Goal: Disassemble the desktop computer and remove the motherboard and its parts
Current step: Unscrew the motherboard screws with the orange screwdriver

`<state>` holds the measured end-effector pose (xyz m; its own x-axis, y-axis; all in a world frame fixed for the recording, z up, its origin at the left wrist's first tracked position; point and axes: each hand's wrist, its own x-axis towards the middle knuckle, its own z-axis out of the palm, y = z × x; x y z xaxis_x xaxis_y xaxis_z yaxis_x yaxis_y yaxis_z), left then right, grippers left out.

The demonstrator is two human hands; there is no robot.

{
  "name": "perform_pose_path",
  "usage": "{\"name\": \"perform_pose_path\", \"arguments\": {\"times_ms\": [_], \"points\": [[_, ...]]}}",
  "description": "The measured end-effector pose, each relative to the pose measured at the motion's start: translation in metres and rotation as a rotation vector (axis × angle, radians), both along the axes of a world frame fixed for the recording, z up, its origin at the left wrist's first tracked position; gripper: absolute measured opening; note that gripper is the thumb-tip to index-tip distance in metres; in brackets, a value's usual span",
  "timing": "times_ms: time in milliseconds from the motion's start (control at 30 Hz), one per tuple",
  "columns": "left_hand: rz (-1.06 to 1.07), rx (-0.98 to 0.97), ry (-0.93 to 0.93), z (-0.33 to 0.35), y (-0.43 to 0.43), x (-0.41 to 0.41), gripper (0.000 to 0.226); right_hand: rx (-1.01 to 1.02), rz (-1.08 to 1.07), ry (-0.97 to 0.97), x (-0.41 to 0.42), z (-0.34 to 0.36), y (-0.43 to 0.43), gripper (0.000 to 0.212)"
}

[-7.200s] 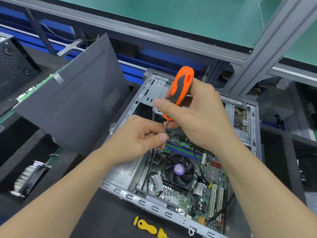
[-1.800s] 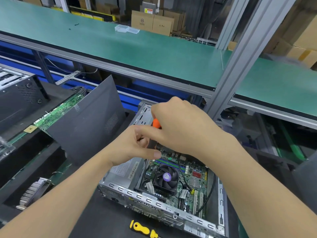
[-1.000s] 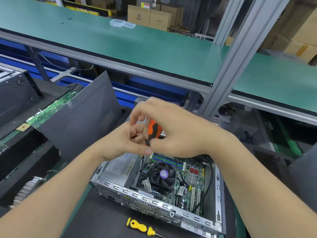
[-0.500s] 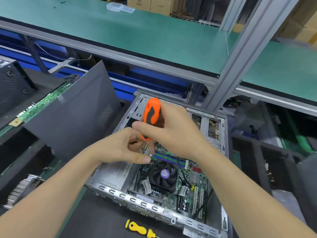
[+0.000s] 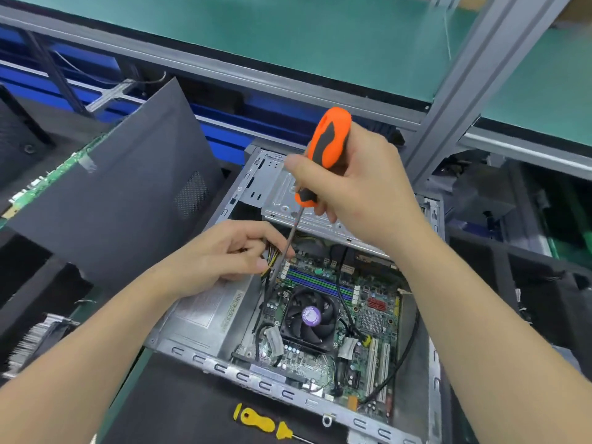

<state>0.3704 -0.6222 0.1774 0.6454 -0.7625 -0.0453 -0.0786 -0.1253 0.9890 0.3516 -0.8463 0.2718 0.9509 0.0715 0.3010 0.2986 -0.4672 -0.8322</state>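
An open desktop case [image 5: 205, 363] lies on its side in front of me. Inside it sits the green motherboard [image 5: 374, 318] with a black CPU fan [image 5: 309, 317] and a silver power supply [image 5: 208, 309] at its left. My right hand [image 5: 362, 193] grips the orange and black screwdriver [image 5: 326, 149] above the case, shaft pointing down and left toward the board's upper left corner. My left hand [image 5: 224, 254] pinches the shaft low down, beside yellow and black wires [image 5: 270, 256]. The tip is hidden behind my left fingers.
A dark grey side panel [image 5: 128, 193] leans at the case's left. A yellow screwdriver [image 5: 259, 424] lies on the black mat in front of the case. A finned heatsink [image 5: 35, 341] sits at the far left. Green shelves and a grey aluminium post [image 5: 464, 84] stand behind.
My head tilted down, so the case fills more of the view. My right hand has lifted the screwdriver handle clear of my left hand, which keeps pinching the shaft near the board.
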Motion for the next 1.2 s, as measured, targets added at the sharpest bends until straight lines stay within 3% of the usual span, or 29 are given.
{"name": "perform_pose_path", "arguments": {"times_ms": [200,467,667,867,1033,1200], "points": [[0.056,0.171,-0.211,0.001,-0.006,-0.009,0.027,0.062,-0.091,-0.003,0.002,0.010,-0.017,0.033],[-0.004,0.606,-0.532,0.007,-0.026,-0.021,0.024,0.087,-0.184,-0.091,-0.024,0.042,-0.043,0.033],[-0.027,0.937,-0.721,0.006,-0.037,-0.030,0.044,0.125,-0.208,-0.164,-0.047,0.070,-0.067,0.036],[0.096,0.962,-0.763,0.001,-0.045,-0.038,0.052,0.127,-0.254,-0.236,-0.067,0.088,-0.086,0.037],[0.203,0.801,-0.722,-0.001,-0.046,-0.045,0.050,0.151,-0.289,-0.241,-0.075,0.086,-0.093,0.035],[0.261,0.714,-0.692,0.002,-0.044,-0.049,0.028,0.142,-0.311,-0.232,-0.077,0.080,-0.093,0.035]]}}
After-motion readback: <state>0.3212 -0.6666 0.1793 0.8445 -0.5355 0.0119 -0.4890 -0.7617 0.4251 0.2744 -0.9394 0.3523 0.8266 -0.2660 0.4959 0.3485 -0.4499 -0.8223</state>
